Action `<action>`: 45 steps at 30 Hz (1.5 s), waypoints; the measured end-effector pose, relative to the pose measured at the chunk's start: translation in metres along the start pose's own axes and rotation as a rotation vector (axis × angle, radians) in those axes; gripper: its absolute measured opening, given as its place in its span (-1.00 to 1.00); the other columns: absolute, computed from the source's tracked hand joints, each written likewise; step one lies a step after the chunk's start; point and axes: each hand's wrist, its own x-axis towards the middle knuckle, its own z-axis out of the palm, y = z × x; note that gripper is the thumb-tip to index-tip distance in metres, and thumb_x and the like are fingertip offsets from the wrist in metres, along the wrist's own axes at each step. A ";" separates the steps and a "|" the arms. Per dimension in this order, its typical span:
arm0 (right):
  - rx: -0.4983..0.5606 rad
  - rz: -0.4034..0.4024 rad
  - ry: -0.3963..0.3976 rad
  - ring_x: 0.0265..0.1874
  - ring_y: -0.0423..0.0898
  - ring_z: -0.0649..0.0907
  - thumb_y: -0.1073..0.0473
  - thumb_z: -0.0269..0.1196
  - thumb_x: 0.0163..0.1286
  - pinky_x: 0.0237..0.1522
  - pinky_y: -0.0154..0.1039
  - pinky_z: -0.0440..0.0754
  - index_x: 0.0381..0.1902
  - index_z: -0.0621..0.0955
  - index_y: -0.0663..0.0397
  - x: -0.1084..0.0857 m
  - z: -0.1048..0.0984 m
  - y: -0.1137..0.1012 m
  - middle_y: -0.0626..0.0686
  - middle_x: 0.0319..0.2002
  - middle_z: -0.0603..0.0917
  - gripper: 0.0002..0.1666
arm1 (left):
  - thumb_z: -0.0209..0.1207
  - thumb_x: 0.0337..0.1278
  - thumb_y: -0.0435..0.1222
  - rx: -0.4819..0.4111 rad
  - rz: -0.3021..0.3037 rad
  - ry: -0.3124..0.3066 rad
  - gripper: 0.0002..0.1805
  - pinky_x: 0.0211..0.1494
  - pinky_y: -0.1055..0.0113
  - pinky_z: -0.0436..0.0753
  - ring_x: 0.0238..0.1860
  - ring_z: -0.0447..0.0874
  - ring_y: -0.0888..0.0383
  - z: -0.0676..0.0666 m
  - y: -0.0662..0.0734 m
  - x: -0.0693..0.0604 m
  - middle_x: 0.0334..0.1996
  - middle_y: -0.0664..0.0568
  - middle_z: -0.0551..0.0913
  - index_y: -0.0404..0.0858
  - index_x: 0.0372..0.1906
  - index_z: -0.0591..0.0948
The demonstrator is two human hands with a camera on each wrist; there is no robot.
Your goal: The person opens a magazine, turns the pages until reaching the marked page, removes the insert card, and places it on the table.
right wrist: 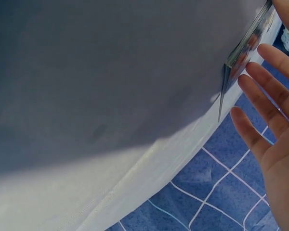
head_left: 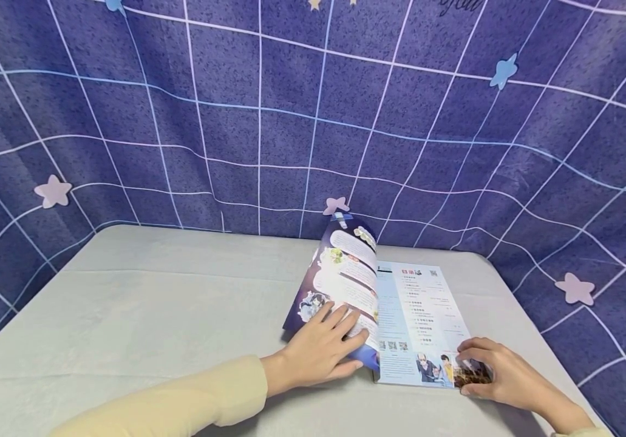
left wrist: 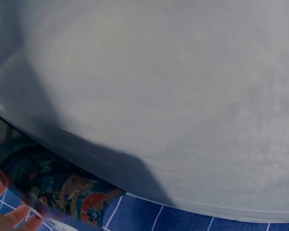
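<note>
An open magazine (head_left: 433,309) lies on the table, its right page showing a printed list and cartoon figures at the bottom. The dark purple left leaf (head_left: 326,267) curves up off the table, with white text bubbles on it. Spread fingers of my left hand (head_left: 320,347) rest on the lower part of that leaf. Its colourful outer side (left wrist: 62,185) appears in the left wrist view, fingertips beside it. At the lower right corner of the right page, my right hand (head_left: 504,373) touches or hovers with loosely bent fingers; in the right wrist view they look spread beside the magazine's edge.
A pale grey cloth covers the table (head_left: 181,291), whose far edge meets a blue-purple curtain (head_left: 225,121) with grid lines and stars. The curtain also runs along the right side of the table.
</note>
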 end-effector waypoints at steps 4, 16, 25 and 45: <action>-0.001 -0.018 0.005 -0.26 -0.17 0.59 -0.16 0.51 -0.35 -0.06 -0.64 0.25 -0.37 0.62 -0.20 0.000 0.000 0.000 -0.17 -0.22 0.59 -0.49 | -0.38 0.22 0.22 -0.003 0.027 -0.040 -0.39 0.31 0.02 0.21 0.26 0.31 -0.01 -0.001 -0.001 -0.002 0.25 -0.01 0.36 0.06 0.25 0.32; 0.014 -0.016 -0.012 -0.27 -0.18 0.59 -0.13 0.51 -0.33 -0.09 -0.65 0.27 -0.38 0.61 -0.24 0.002 -0.003 0.000 -0.18 -0.24 0.60 -0.52 | -0.34 0.19 0.22 -0.040 0.132 -0.005 -0.44 0.14 0.09 0.33 0.03 0.44 0.09 0.004 -0.002 -0.007 0.11 0.04 0.44 0.08 0.15 0.37; 0.006 -0.003 -0.003 -0.33 -0.29 0.59 -0.06 0.54 -0.37 -0.19 -0.59 0.37 -0.41 0.62 -0.27 0.002 -0.007 -0.002 -0.26 -0.31 0.60 -0.55 | -0.35 0.20 0.24 -0.075 0.141 -0.057 -0.44 0.17 0.07 0.33 0.06 0.42 0.08 0.002 -0.002 -0.005 0.13 0.05 0.43 0.08 0.14 0.37; 0.165 -0.109 0.108 -0.44 -0.34 0.58 0.32 0.48 -0.41 -0.24 -0.60 0.39 -0.54 0.63 -0.23 0.006 -0.007 0.003 -0.24 -0.45 0.62 -0.59 | -0.28 0.16 0.27 -0.100 0.146 -0.165 -0.41 -0.05 0.19 0.42 0.05 0.43 0.10 0.003 -0.001 -0.007 0.17 0.06 0.42 0.08 0.18 0.33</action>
